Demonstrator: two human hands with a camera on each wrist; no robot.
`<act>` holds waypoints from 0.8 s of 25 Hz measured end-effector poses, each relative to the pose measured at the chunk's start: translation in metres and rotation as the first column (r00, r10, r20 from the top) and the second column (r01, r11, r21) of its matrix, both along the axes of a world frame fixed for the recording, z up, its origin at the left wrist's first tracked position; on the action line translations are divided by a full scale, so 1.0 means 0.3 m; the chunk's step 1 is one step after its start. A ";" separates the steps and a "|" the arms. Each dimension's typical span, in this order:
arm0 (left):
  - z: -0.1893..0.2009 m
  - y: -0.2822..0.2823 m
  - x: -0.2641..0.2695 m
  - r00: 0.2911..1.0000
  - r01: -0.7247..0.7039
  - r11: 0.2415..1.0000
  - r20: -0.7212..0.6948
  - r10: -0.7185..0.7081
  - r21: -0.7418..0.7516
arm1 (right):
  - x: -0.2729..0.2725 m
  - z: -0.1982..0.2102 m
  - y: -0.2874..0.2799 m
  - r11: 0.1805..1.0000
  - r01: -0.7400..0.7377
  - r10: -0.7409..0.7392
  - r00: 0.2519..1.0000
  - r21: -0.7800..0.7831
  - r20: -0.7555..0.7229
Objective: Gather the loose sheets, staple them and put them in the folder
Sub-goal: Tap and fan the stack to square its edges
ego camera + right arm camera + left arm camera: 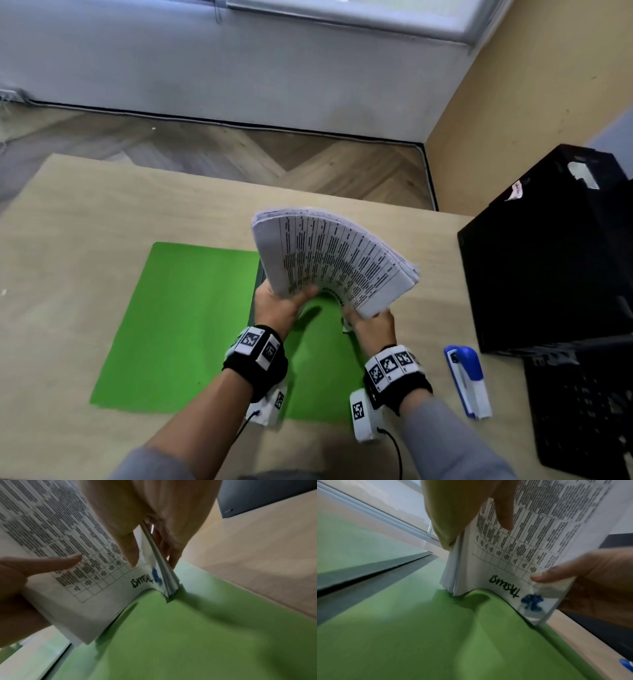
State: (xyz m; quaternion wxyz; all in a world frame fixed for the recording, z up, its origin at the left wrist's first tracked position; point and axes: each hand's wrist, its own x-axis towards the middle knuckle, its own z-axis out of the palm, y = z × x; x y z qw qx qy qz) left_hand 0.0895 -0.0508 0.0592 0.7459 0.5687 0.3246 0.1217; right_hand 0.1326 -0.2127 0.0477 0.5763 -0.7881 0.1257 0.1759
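Sheets: I hold the stack of sheets (334,260) upright, bowed, lower edge touching the green folder (178,325).
Left hand (279,305): clamped on the stack's left edge.
Right hand (371,323): clamped on its right edge.
Stapler (468,382): lies right of my right hand, long axis running away from me; I judge that hand nearer.

Left hand (278,306), right hand (371,323) gripping

White paper sheets (329,260) printed with a black-ruled table of dark text, one black handwritten word and a blue mark; bright green flat folder (178,325); blue-and-white stapler (467,382); pale wood-grain table (85,212); black computer case (548,253).
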 end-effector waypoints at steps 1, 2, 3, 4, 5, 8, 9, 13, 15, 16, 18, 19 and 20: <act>-0.010 0.005 0.003 1.000 -0.015 1.000 -0.013 0.016 0.005 | 0.002 -0.011 -0.009 1.000 -0.002 0.002 1.000 -0.019 0.000; -0.017 0.016 0.008 0.999 -0.029 0.999 -0.031 0.030 0.027 | 0.009 -0.020 -0.019 1.000 -0.007 0.007 1.000 -0.025 0.018; -0.020 0.029 0.010 0.999 -0.013 0.998 -0.047 0.016 0.057 | 0.015 -0.022 -0.034 1.000 -0.018 0.019 0.999 -0.021 0.050; -0.018 0.040 0.013 0.998 0.024 0.997 -0.059 -0.019 0.079 | 0.023 -0.013 -0.049 0.999 -0.045 0.047 0.994 -0.027 0.100; -0.014 0.051 0.013 0.996 0.063 0.994 -0.069 -0.057 0.086 | 0.027 -0.002 -0.061 0.998 -0.063 0.067 0.987 -0.030 0.149; -0.028 0.069 0.001 0.986 0.123 0.992 -0.112 -0.120 0.019 | 0.033 0.014 -0.097 0.992 -0.126 0.126 0.954 -0.016 0.272; -0.033 0.074 -0.008 0.983 0.133 0.991 -0.132 -0.131 0.007 | 0.032 0.014 -0.102 0.988 -0.152 0.152 0.946 -0.025 0.287; -0.024 0.077 -0.047 0.926 0.321 0.944 -0.186 -0.329 -0.071 | 0.039 0.027 -0.118 0.986 -0.165 0.159 0.955 0.006 0.249; 0.011 0.075 -0.065 0.906 0.384 0.921 -0.163 -0.390 -0.067 | 0.042 0.042 -0.130 0.985 -0.174 0.168 0.955 0.001 0.245; 0.027 0.076 -0.067 0.907 0.388 0.921 -0.163 -0.388 -0.035 | 0.041 0.051 -0.137 0.983 -0.181 0.186 0.953 -0.044 0.239; 0.041 0.079 -0.064 0.924 0.349 0.937 -0.165 -0.344 0.003 | 0.033 0.068 -0.156 0.961 -0.224 0.254 0.948 -0.161 0.194; 0.048 0.082 -0.064 0.930 0.338 0.941 -0.154 -0.332 0.014 | 0.025 0.075 -0.167 0.946 -0.254 0.288 0.944 -0.201 0.161; 0.051 0.086 -0.061 0.933 0.338 0.941 -0.141 -0.332 0.021 | 0.019 0.080 -0.186 0.926 -0.271 0.316 0.937 -0.261 0.148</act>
